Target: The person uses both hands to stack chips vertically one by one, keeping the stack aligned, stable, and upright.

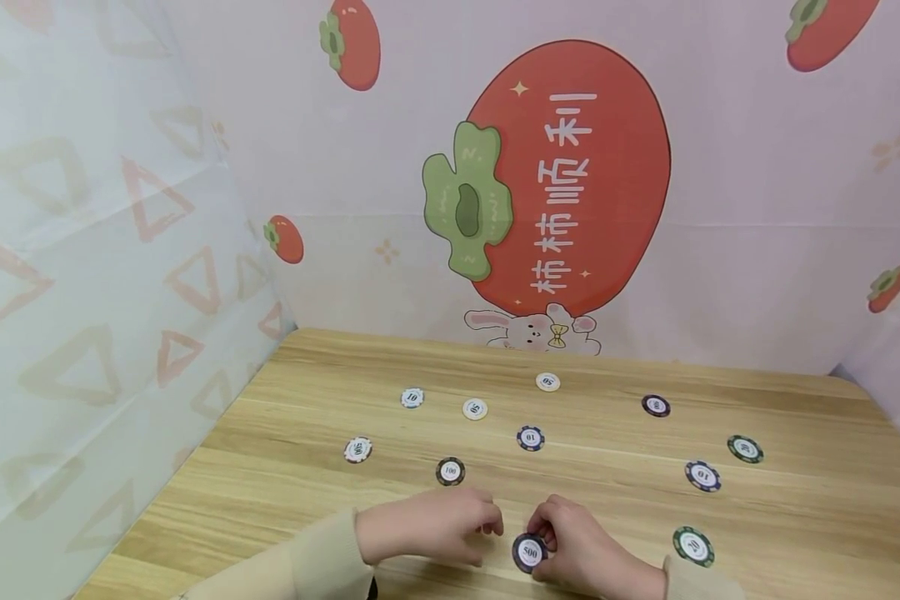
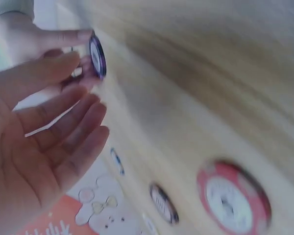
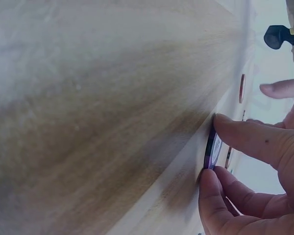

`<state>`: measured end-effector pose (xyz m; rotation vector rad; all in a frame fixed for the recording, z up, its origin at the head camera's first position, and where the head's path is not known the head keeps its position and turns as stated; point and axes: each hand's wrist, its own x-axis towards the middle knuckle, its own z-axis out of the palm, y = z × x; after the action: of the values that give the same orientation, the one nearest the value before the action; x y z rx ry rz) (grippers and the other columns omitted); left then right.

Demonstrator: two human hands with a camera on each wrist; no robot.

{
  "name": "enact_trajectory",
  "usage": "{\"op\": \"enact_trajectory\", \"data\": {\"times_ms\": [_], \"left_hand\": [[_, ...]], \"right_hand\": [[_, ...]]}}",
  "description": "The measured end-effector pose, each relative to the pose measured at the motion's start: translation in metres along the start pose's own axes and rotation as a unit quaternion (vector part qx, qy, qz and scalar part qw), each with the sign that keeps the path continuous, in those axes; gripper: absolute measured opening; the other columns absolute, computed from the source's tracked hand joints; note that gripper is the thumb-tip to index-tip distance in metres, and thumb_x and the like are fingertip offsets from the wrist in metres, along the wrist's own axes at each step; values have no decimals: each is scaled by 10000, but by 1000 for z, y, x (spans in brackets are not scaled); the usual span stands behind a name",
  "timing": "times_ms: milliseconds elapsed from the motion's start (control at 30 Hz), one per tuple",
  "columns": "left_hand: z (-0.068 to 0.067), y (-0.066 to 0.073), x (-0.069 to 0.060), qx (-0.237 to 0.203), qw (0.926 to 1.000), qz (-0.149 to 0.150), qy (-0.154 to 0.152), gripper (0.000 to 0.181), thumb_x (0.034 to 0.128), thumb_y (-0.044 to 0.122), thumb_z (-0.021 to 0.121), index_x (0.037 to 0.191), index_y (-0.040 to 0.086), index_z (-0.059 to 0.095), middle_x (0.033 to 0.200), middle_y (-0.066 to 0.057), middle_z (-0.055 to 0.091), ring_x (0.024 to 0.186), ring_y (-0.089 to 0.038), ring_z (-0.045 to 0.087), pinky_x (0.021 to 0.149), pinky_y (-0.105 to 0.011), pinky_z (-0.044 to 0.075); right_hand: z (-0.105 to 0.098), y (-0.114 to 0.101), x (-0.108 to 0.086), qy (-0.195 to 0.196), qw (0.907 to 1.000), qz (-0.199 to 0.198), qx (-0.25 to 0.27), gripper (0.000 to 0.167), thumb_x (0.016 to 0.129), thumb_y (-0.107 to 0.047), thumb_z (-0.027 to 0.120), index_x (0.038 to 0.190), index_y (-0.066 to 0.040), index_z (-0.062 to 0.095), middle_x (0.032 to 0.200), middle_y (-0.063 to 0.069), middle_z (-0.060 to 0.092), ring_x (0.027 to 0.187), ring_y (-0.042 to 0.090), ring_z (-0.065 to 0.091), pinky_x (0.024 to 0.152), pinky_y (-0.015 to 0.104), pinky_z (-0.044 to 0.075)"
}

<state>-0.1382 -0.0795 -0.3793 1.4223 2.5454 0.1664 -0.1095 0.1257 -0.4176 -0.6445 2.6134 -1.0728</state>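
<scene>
In the head view my right hand (image 1: 587,546) pinches a dark purple poker chip (image 1: 529,552) marked 500, thumb and fingertips at its rim. The right wrist view shows the same chip (image 3: 215,147) low against the table, between the thumb and fingers. Just left of it, my left hand (image 1: 438,523) hovers with relaxed, slightly bent fingers and holds nothing. The left wrist view shows that palm (image 2: 34,147) apart from the chip. A black chip (image 1: 451,472) marked 100 lies just beyond the left hand.
Several chips lie spread on the wooden table (image 1: 270,467): a white chip (image 1: 357,450) at left, a blue chip (image 1: 530,438) in the middle, a green chip (image 1: 693,546) near my right wrist. A red chip (image 2: 230,200) lies close to the left hand. Patterned cloth walls (image 1: 750,250) border the table.
</scene>
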Motion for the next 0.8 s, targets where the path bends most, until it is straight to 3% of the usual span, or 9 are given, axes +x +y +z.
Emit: {"op": "enact_trajectory", "data": {"times_ms": [100,200,300,400,600,800], "left_hand": [[-2,-5,-7,541,9982,256,15,251,724,208,733,958,168,650,813,112,552,716,24,490,623,-87,375],[-2,-10,-14,1171,9916,516,176,213,747,220,710,950,186,656,803,110,559,695,15,490,590,-103,380],[-3,-16,-21,1466,9865,673,284,220,740,254,724,936,184,654,799,108,563,696,8,495,602,-113,393],[-4,-21,-28,1417,9880,527,302,267,700,278,753,928,183,651,802,112,560,701,5,499,625,-123,404],[-7,-31,-39,1039,9945,-48,124,296,647,220,780,904,156,648,799,104,553,667,8,471,603,-133,396],[-3,-41,-47,794,9965,-228,99,293,585,152,789,837,132,641,735,113,510,640,13,453,608,-134,392]], "right_hand": [[0,-1,0,-24,10000,77,41,324,577,-42,800,827,-75,596,769,-29,470,665,60,427,570,200,386],[0,-1,0,-48,9999,100,106,323,584,-39,799,833,-74,596,772,-25,470,668,67,426,569,201,382],[0,0,0,-41,9999,70,124,323,586,-40,795,837,-74,596,773,-27,469,669,61,425,569,198,382],[1,1,-1,19,10000,-16,77,325,578,-37,796,833,-71,597,767,-32,466,662,51,421,564,197,383],[1,2,-2,73,9999,-91,49,325,571,-34,794,828,-71,598,762,-41,464,657,35,418,563,194,389],[1,1,-2,46,9999,-47,105,317,584,-42,786,838,-73,598,772,-39,466,664,44,422,565,196,388]]}}
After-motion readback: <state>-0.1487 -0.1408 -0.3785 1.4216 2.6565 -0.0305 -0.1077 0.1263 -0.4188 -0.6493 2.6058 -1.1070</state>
